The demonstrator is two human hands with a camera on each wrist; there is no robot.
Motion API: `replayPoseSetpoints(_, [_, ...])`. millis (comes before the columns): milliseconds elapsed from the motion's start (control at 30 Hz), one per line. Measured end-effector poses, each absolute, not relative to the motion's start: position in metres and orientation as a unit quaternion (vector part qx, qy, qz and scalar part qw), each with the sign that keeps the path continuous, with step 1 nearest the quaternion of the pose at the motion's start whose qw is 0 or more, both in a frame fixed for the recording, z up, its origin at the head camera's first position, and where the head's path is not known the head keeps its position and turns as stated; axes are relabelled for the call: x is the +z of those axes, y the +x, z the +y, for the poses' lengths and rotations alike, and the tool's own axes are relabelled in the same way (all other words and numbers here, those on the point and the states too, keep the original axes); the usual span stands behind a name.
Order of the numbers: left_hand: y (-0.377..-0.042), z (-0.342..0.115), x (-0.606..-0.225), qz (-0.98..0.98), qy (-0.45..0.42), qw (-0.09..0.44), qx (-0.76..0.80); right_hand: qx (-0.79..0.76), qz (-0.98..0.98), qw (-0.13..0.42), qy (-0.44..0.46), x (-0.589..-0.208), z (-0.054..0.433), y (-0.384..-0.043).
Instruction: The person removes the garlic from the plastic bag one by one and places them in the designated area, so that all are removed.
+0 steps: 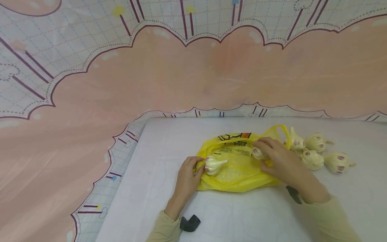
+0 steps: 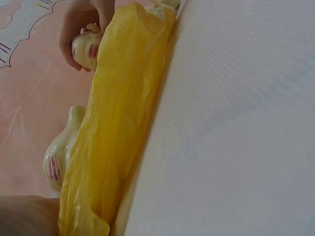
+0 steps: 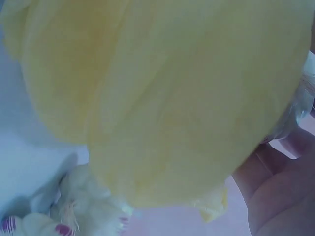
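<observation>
A yellow plastic bag lies on the white table with its mouth spread open. At its left rim my left hand pinches the bag's edge between thumb and fingers. Just by those fingertips, a white garlic bulb rests at the bag's mouth, stem pointing right. My right hand holds another garlic bulb over the right side of the opening. In the left wrist view this held garlic bulb shows purple streaks, while the bag's side hides part of the other one.
Several more garlic bulbs sit together right of the bag, partly behind my right forearm. A bag handle loop stands up beside them. A patterned cloth hangs behind the white tabletop.
</observation>
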State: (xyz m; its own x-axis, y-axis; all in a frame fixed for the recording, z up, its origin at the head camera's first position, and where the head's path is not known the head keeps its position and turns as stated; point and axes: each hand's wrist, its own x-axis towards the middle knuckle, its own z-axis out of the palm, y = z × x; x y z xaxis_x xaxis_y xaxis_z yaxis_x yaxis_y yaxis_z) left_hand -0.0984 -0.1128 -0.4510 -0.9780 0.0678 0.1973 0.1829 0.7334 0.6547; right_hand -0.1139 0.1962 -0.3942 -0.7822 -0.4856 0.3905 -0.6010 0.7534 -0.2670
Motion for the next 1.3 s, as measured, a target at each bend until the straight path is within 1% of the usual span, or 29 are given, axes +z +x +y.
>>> replayPoseSetpoints(233, [-0.099, -0.113, -0.451, -0.927, -0.068, 0.08, -0.36, 0.191, -0.917, 0.175, 0.304, -0.391, 0.206, -0.113])
replayPoseSetpoints(667, [-0.098, -0.112, -0.451, -0.925, -0.067, 0.08, -0.365, 0.184, -0.927, 0.178, 0.273, -0.382, 0.223, -0.107])
replayPoseSetpoints(800, [-0.098, -0.112, -0.451, -0.926, -0.063, 0.075, -0.365, 0.181, -0.928, 0.186, 0.268, -0.378, 0.227, -0.106])
replayPoseSetpoints(1067, [-0.097, -0.112, -0.449, -0.925, -0.064, 0.075, -0.366, 0.195, -0.922, 0.196, 0.27, -0.371, 0.234, -0.104])
replayPoseSetpoints(1233, [-0.097, -0.112, -0.449, -0.925, -0.063, 0.075, -0.368, 0.183, -0.917, 0.217, 0.281, -0.369, 0.241, -0.104])
replayPoseSetpoints(1300, [-0.097, -0.112, -0.449, -0.924, -0.063, 0.075, -0.369, 0.184, -0.918, 0.215, 0.279, -0.368, 0.243, -0.103])
